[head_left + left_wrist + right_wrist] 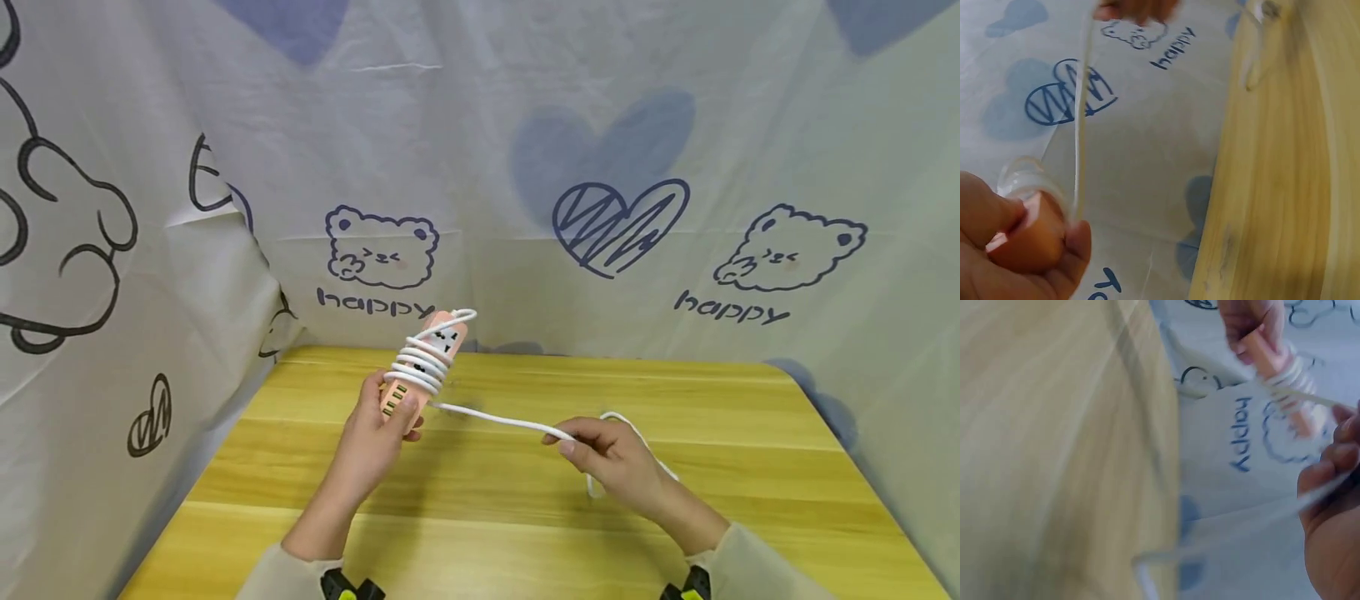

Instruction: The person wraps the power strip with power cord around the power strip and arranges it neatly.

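A pink power strip (450, 331) with a row of small ports is held up at a tilt over the table. My left hand (377, 437) grips its lower end, thumb across the front. White cord (495, 418) is wound in several turns around the strip's middle. From those turns it runs fairly straight to my right hand (618, 462), which pinches it between thumb and fingers. Past that hand, the cord's loose length hangs in a bend. In the left wrist view, the strip's end (1038, 244) sits between thumb and fingers. The right wrist view shows the wound strip (1264, 355) beyond the cord.
Beneath both hands is a wood-grain table (480, 558). A pale cloth (480, 167) printed with hearts and bears hangs behind it and along the left side. Loose cord (1197, 550) trails near the table edge in the right wrist view.
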The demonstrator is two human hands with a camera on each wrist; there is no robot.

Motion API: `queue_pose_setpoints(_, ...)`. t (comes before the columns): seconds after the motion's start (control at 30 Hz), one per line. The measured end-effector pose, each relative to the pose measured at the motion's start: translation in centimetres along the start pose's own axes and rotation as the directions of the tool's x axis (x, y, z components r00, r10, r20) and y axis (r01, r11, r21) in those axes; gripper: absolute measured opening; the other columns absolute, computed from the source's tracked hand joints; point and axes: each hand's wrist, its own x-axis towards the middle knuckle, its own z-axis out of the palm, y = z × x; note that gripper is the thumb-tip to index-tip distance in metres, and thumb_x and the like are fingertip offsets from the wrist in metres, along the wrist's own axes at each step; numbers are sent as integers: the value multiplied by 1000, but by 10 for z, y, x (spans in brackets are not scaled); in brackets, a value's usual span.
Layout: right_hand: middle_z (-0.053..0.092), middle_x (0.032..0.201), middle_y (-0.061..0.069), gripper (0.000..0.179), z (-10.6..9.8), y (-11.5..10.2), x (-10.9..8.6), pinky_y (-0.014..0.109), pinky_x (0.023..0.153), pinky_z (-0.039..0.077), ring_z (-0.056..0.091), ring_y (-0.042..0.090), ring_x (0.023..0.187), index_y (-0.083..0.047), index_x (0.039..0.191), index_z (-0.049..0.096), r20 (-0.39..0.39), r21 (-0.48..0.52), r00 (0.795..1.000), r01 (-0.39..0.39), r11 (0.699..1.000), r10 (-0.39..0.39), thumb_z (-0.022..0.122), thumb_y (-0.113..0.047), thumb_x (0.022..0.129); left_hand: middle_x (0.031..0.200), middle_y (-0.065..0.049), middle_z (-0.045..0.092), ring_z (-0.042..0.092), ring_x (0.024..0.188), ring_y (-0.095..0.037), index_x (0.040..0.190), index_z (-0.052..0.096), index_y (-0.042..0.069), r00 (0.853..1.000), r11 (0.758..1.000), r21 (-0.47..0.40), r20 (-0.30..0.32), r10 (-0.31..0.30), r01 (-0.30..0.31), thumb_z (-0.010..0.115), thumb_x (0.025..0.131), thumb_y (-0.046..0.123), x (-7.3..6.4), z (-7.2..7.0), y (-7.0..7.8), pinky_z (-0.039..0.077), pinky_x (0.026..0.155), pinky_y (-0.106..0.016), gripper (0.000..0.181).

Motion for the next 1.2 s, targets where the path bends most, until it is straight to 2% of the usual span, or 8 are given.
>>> queue_pose_setpoints(0.1, 54, 69, -3, 25, 4, -14, 7, 12, 48, 36, 39, 1, 54, -7, 114, 75, 47, -271, 989, 150, 951, -143, 65, 9, 97, 118, -21, 60, 67, 83, -21, 153, 39, 1, 998, 965, 256, -11, 57, -52, 60, 109, 19, -1, 5, -2, 59, 69, -32, 52)
queue_pose_setpoints(0.27, 54, 74, -11, 11, 7, -37, 23, 9, 57, 36, 41, -3, 63, -14, 109, 74, 162, -554, 941, 337, 761, -298, 64, -12, 105, 121, -19, 63, 59, 89, -24, 153, 45, -1, 987, 805, 572, 57, 152, -157, 69, 104, 26, -6, 21, -1, 53, 72, -40, 61)
queue_pose_setpoints(0.5, 59, 78, -9, 20, 4, -55, 47, 14, 52, 38, 44, 1, 61, -15, 108, 70, 254, -701, 887, 443, 558, -386, 54, -25, 112, 112, -14, 62, 57, 78, -14, 155, 44, -5, 918, 657, 646, 332, 216, -388, 73, 101, 21, -25, 38, 6, 58, 70, -34, 67)
queue_pose_setpoints(0.7, 65, 80, -8, 23, 2, -57, 63, 17, 52, 44, 51, 4, 62, -15, 102, 71, 250, -737, 885, 437, 515, -393, 53, -27, 112, 103, -8, 56, 50, 75, -10, 154, 41, -10, 807, 601, 579, 553, 207, -551, 68, 102, 11, -42, 50, 18, 54, 67, -27, 62)
queue_pose_setpoints(0.87, 68, 81, -7, 27, 9, -58, 71, 20, 53, 50, 57, 5, 63, -14, 101, 71, 284, -729, 847, 495, 473, -449, 51, -28, 113, 97, -3, 54, 50, 74, -9, 138, 54, -3, 774, 551, 579, 594, 220, -601, 72, 99, 9, -45, 54, 20, 50, 63, -25, 44)
queue_pose_setpoints(1.0, 69, 81, -8, 33, 5, -51, 75, 21, 54, 50, 57, 4, 62, -14, 101, 71, 259, -763, 882, 437, 477, -393, 47, -34, 114, 102, 1, 57, 55, 82, -6, 131, 59, 9, 739, 584, 526, 642, 205, -619, 70, 101, 10, -45, 50, 23, 55, 72, -25, 32)
queue_pose_setpoints(1.13, 70, 79, -7, 27, -9, -36, 72, 25, 57, 50, 54, 5, 63, -15, 96, 73, 141, -786, 960, 258, 561, -243, 58, -35, 108, 117, 7, 62, 58, 99, -3, 146, 55, 17, 690, 726, 373, 698, 190, -577, 67, 104, 25, -45, 45, 21, 56, 90, -26, 44)
queue_pose_setpoints(1.2, 68, 77, -8, 17, -13, -29, 71, 26, 58, 48, 51, 4, 62, -16, 93, 74, 77, -776, 985, 157, 611, -154, 69, -31, 102, 122, 8, 64, 59, 103, -3, 151, 53, 19, 692, 803, 297, 697, 188, -517, 69, 102, 31, -44, 43, 19, 54, 94, -27, 52)
